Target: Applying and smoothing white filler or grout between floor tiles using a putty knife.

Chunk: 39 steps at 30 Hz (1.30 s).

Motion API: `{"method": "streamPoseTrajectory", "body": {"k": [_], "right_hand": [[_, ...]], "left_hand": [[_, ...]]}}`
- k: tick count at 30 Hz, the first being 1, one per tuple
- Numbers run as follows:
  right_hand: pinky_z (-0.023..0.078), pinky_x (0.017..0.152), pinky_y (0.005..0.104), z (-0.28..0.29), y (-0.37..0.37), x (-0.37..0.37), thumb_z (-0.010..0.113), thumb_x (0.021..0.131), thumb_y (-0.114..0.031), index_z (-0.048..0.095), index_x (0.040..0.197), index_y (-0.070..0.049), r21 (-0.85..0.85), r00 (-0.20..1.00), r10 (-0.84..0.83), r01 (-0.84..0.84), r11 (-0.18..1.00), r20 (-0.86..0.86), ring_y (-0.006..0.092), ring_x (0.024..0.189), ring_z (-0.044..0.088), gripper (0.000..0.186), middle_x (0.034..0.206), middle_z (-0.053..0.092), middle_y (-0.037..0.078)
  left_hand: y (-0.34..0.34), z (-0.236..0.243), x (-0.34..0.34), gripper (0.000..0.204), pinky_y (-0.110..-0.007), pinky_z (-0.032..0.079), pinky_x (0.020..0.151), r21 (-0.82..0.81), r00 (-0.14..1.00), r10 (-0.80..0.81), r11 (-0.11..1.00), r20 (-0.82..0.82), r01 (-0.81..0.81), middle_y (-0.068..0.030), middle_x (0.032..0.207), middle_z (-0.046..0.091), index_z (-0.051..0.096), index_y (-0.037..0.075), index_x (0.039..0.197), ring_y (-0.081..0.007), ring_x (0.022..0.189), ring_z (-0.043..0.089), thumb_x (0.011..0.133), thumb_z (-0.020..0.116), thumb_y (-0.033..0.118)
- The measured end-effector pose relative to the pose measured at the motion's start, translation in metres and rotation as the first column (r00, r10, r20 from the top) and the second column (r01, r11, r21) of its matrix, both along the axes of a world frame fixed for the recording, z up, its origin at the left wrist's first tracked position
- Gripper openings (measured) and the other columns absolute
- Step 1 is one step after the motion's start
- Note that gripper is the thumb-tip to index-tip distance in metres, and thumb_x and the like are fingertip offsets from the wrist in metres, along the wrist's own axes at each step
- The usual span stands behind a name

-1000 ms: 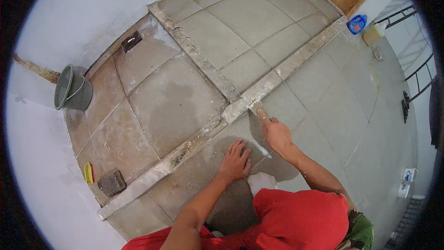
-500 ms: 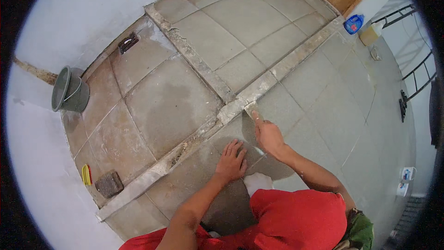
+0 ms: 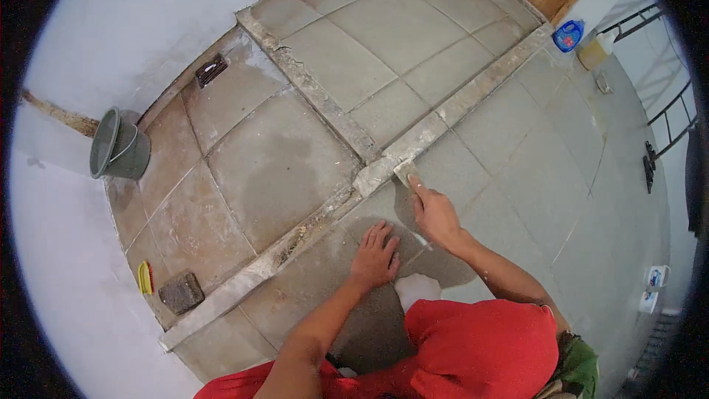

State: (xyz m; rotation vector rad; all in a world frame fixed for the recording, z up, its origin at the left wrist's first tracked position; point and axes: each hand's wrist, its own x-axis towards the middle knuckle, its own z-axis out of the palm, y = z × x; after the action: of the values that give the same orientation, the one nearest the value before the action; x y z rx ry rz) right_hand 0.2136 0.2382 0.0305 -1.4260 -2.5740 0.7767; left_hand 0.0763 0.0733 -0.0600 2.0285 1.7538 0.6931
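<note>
My right hand (image 3: 437, 216) is closed round the handle of a small flat scraper (image 3: 404, 171). Its pale blade meets the near side of the raised concrete ledge (image 3: 378, 175), close to where a second ledge (image 3: 314, 90) joins it. Most of the handle is hidden by the fingers. To the left, my left hand (image 3: 375, 257) lies flat on a damp grey floor tile (image 3: 362, 218), fingers spread and holding nothing. My knee in red cloth (image 3: 480, 347) is just behind the hands.
A dark green bucket (image 3: 130, 151) stands by the left wall, near a floor drain (image 3: 211, 70). A yellow brush (image 3: 145, 278) and a rough stone block (image 3: 181, 292) lie at lower left. Far right are a blue bottle (image 3: 568, 35), a yellowish jug (image 3: 594, 52) and a black metal rack (image 3: 668, 122).
The whole view has shifted slightly to the right. Both hands stay in about the same places, the right still gripping the scraper at the ledge and the left flat on the floor.
</note>
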Motion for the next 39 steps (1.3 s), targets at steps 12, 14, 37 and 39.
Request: {"method": "streamPoseTrajectory", "body": {"k": [12,14,37,39], "right_hand": [[0.054,0.075,0.0544,-0.0055,-0.0008,0.0038,0.054,0.098,-0.015,0.042,0.152,-0.016,0.036,0.999,-0.008,0.007,0.999,0.032,0.0456,0.083,0.066,0.055,0.092,0.065,0.028],[0.054,0.075,0.0544,-0.0051,-0.001,0.0043,0.054,0.098,-0.016,0.041,0.152,-0.016,0.033,1.0,-0.001,0.0,0.999,0.03,0.0455,0.083,0.066,0.056,0.092,0.065,0.028],[0.054,0.07,0.053,0.0007,-0.0069,0.0036,0.055,0.097,-0.015,0.042,0.151,-0.017,0.089,0.996,0.003,-0.011,0.996,0.09,0.0442,0.078,0.066,0.056,0.092,0.065,0.025],[0.054,0.07,0.0527,0.0,-0.0077,0.0024,0.055,0.097,-0.016,0.042,0.152,-0.017,0.095,0.992,0.0,-0.012,0.995,0.123,0.044,0.079,0.066,0.056,0.093,0.065,0.025]], "left_hand": [[-0.0001,0.0021,-0.0001,0.047,-0.055,0.026,0.12,0.0,1.0,0.004,1.0,-0.012,-0.004,-0.0194,0.147,0.043,0.057,0.005,0.13,-0.0414,0.144,0.032,0.087,0.064,0.024],[0.0001,0.0015,0.0005,0.046,-0.055,0.027,0.119,-0.002,1.0,0.015,1.0,-0.026,-0.015,-0.0195,0.146,0.044,0.058,0.004,0.129,-0.0415,0.144,0.033,0.088,0.064,0.024],[0.0,0.0009,0.0,0.044,-0.054,0.025,0.121,0.017,1.0,0.013,1.0,-0.009,-0.012,-0.0204,0.143,0.046,0.06,0.004,0.125,-0.0399,0.144,0.033,0.088,0.063,0.025],[-0.0009,0.0009,-0.0009,0.043,-0.052,0.025,0.121,0.021,1.0,0.016,1.0,-0.013,-0.016,-0.0205,0.142,0.047,0.061,0.002,0.124,-0.0381,0.144,0.033,0.089,0.061,0.026]]}}
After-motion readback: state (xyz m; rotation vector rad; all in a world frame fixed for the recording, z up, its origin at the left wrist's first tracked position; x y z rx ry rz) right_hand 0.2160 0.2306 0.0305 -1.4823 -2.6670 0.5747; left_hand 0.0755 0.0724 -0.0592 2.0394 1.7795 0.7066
